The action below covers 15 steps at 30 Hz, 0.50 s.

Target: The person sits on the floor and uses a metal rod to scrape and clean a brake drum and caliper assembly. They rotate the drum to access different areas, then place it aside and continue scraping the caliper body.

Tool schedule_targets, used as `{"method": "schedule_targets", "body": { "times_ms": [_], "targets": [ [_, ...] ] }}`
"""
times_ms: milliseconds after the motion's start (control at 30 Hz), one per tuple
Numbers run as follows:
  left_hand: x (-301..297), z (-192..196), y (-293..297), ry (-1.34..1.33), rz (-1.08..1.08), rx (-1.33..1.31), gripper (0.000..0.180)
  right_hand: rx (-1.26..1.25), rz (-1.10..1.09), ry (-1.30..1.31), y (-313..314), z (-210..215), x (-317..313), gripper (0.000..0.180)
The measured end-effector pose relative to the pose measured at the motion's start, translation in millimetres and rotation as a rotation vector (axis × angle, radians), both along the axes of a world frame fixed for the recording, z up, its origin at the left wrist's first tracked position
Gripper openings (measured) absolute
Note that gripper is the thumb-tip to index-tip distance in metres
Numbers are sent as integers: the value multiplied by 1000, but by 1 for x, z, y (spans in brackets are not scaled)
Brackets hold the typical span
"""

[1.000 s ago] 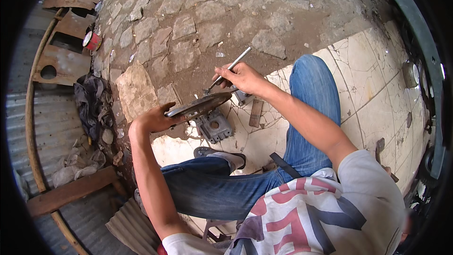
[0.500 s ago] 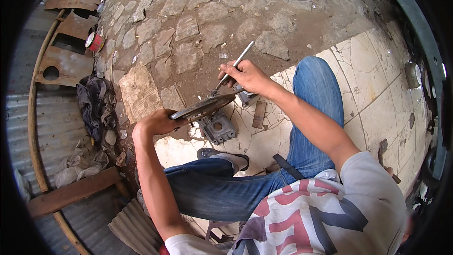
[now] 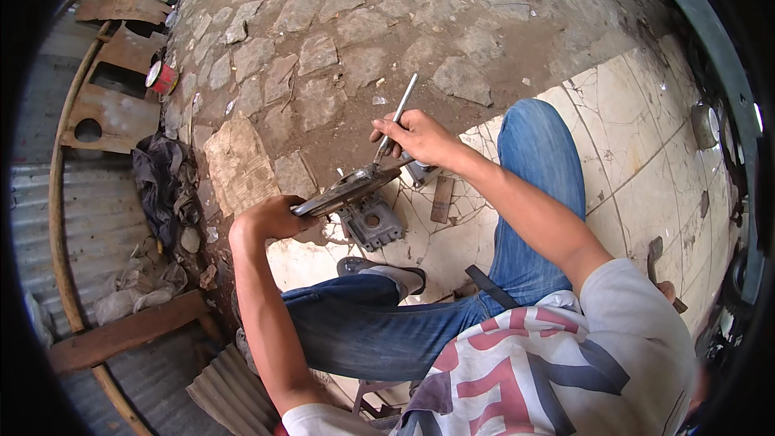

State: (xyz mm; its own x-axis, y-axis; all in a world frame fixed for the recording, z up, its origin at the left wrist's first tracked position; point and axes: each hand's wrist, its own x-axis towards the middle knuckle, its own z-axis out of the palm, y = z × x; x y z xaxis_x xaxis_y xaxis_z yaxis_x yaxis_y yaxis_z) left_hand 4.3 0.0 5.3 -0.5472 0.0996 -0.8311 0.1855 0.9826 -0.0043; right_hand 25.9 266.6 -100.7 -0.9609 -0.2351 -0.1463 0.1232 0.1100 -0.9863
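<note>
My left hand [image 3: 276, 216] grips the near-left edge of a flat grey metal plate [image 3: 349, 186], thumb hidden from sight. The plate is held tilted above the ground, so I see it nearly edge-on. In my right hand [image 3: 420, 136], the fingers close round a slim silver metal rod [image 3: 407, 97] that slants upward. The rod's lower tip meets a dark fitting on the upper side of the plate. Below the plate, a grey metal casting [image 3: 373, 221] with a round hole lies on the tiles, partly covered by the plate.
Right of the casting lies a small rusty flat bar [image 3: 441, 199], near a second metal part [image 3: 421, 171]. A flattened cardboard piece [image 3: 240, 163] is on the ground beyond my left hand. Corrugated sheet and a wooden pole [image 3: 58, 218] line the left side; a red can [image 3: 162, 77] stands there.
The rod has shifted slightly left and stands more upright. My right hand has moved a little left, and the plate's tilt has changed, showing more of its upper side.
</note>
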Motion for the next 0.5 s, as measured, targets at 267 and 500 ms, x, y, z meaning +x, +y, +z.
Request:
{"method": "schedule_targets", "body": {
  "times_ms": [267, 500],
  "targets": [
    [-6, -10, -5, 16, 30, -49, 59, -21, -34, -41, 1, -5, 1, 39],
    [0, -8, -4, 39, 47, -59, 62, -161, -91, 27, -2, -3, 6, 38]
  ]
}}
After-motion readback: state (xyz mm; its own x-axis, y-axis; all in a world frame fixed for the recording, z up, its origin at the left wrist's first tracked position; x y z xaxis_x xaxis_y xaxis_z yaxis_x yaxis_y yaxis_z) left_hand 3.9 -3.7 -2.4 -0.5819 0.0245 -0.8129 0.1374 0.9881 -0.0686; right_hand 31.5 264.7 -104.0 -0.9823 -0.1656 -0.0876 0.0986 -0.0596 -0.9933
